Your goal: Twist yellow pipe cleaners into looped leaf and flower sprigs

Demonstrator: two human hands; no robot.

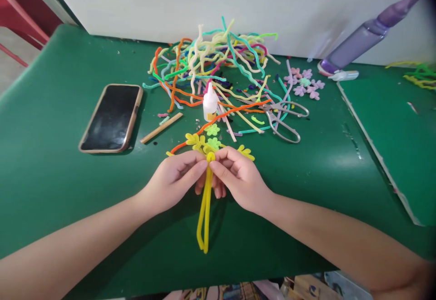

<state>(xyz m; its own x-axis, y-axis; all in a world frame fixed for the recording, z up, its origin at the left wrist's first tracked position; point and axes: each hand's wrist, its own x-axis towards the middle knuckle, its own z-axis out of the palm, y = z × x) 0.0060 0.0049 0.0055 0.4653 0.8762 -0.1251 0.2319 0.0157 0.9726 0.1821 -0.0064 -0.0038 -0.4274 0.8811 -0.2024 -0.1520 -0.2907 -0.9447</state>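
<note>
A yellow pipe cleaner (206, 209), doubled over at its top, hangs down between my hands with its two ends near my side of the table. My left hand (179, 175) pinches it by the bend between thumb and fingers. From the other side my right hand (240, 175) pinches the same bend. Just beyond my fingertips lie yellow pipe-cleaner flower pieces (195, 141) and light green flowers (213, 130), partly covered by my hands. An orange pipe cleaner (221, 117) runs behind them. A small white glue bottle (210, 105) stands upright past the flowers.
A phone (111, 118) and a wooden stick (161, 128) lie to the left. Metal scissors (284, 114) rest right of the glue bottle. Behind is a tangled heap of coloured pipe cleaners (207, 59). Pink-purple flowers (304, 83), a purple bottle (357, 46) and a green board (391, 141) occupy the right.
</note>
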